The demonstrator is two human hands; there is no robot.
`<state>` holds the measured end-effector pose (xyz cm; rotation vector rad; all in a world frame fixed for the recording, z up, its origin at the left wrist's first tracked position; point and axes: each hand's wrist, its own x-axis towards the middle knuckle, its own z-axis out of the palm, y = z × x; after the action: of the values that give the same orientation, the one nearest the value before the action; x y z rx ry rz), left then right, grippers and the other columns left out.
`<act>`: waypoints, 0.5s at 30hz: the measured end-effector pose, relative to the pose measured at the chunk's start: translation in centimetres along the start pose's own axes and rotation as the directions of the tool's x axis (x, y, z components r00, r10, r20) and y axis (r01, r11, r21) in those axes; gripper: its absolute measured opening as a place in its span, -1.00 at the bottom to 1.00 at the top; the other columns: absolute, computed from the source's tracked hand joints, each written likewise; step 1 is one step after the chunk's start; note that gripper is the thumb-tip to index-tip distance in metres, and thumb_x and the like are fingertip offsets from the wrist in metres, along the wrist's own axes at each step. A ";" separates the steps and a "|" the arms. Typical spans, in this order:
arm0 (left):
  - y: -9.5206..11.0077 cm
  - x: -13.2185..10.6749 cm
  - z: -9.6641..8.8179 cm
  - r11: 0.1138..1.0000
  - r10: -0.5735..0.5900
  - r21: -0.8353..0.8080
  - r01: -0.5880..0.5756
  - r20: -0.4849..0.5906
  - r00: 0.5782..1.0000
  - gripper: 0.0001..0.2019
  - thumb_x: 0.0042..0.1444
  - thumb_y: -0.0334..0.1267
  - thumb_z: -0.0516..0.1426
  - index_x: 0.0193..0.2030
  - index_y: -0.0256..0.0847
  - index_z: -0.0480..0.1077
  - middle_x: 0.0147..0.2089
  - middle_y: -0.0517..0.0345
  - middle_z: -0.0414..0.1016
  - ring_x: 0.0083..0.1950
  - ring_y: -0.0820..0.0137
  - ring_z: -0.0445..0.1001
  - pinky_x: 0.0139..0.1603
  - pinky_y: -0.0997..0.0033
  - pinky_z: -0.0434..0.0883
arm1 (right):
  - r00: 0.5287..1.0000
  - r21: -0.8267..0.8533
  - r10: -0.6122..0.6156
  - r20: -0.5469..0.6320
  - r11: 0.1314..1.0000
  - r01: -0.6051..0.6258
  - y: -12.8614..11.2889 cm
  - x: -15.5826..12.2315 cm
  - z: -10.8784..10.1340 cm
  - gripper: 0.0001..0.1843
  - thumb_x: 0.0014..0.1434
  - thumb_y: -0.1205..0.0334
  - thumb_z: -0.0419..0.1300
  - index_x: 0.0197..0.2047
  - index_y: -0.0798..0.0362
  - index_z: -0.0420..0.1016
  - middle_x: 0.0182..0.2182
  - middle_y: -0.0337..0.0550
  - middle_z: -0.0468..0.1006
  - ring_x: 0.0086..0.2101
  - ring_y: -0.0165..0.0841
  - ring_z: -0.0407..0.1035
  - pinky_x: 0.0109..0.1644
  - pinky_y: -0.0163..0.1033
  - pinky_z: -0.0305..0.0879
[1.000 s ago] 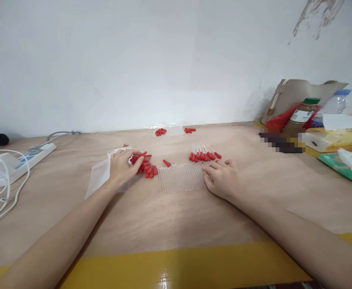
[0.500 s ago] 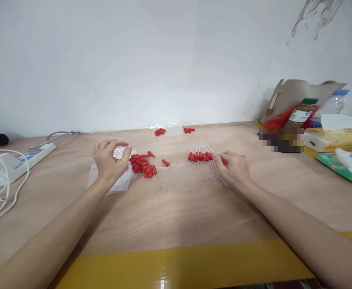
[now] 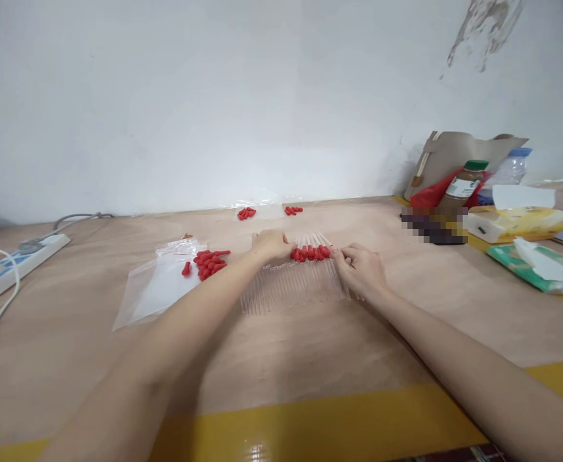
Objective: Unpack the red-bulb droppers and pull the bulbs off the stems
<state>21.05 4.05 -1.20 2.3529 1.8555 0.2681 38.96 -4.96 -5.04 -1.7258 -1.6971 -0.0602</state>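
Observation:
A row of clear glass droppers (image 3: 291, 285) lies on the wooden table (image 3: 310, 346), and a bunch with red rubber bulbs (image 3: 310, 252) lies just behind it. My left hand (image 3: 271, 244) reaches across to the left end of the red-bulbed bunch, fingers curled on it. My right hand (image 3: 361, 269) sits at the right end of the bunch, fingers closed on the droppers there. A heap of loose red bulbs (image 3: 208, 263) lies to the left beside a clear plastic bag (image 3: 158, 289).
Two small groups of red bulbs (image 3: 245, 213) lie at the back by the wall. A power strip (image 3: 18, 256) and white cables are at the left. A paper bag (image 3: 454, 160), a jar (image 3: 461, 186), tissue packs (image 3: 536, 263) and a phone stand at the right.
My left hand left the plastic bag and the loose bulbs and moved right to the red-bulbed droppers. My right hand stayed at their right end. The view shifted slightly.

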 end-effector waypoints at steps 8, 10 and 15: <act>1.4 1.1 -0.1 0.989 -0.146 0.011 0.145 0.112 0.983 -0.79 -0.18 -0.15 0.19 -0.47 -0.28 0.44 -0.36 -0.09 0.54 -0.22 0.13 0.48 -0.17 0.15 0.33 | 0.963 0.179 0.267 -0.042 0.950 -0.255 2.0 1.1 1.7 -0.57 0.12 -0.01 -0.08 -0.36 0.01 0.55 -0.30 -0.09 0.48 -0.21 -0.25 0.29 -0.18 -0.21 0.08; 1.5 1.1 -0.1 0.990 -0.139 0.010 0.139 0.109 0.984 -0.77 -0.15 -0.13 0.18 -0.54 -0.30 0.42 -0.39 -0.05 0.53 -0.24 0.18 0.48 -0.21 0.19 0.33 | 0.942 0.317 0.335 -0.025 0.896 -0.310 2.9 1.5 2.1 -0.57 0.09 -0.01 -0.07 -0.34 0.02 0.56 -0.32 -0.09 0.50 -0.23 -0.26 0.32 -0.18 -0.22 0.14; 1.4 0.9 0.4 0.990 -0.138 0.007 0.137 0.051 0.989 -0.68 -0.07 -0.10 0.11 -0.62 -0.36 0.36 -0.38 -0.07 0.51 -0.22 0.21 0.48 -0.26 0.23 0.28 | 0.907 0.619 0.411 -0.092 0.737 -0.272 3.5 2.2 2.8 -0.61 0.04 0.03 -0.01 -0.37 0.10 0.54 -0.32 -0.06 0.52 -0.20 -0.25 0.33 -0.15 -0.22 0.20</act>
<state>22.64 4.59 -1.24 2.1988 1.9835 0.1878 41.12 -1.27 -7.62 -1.4434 -1.0420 0.4003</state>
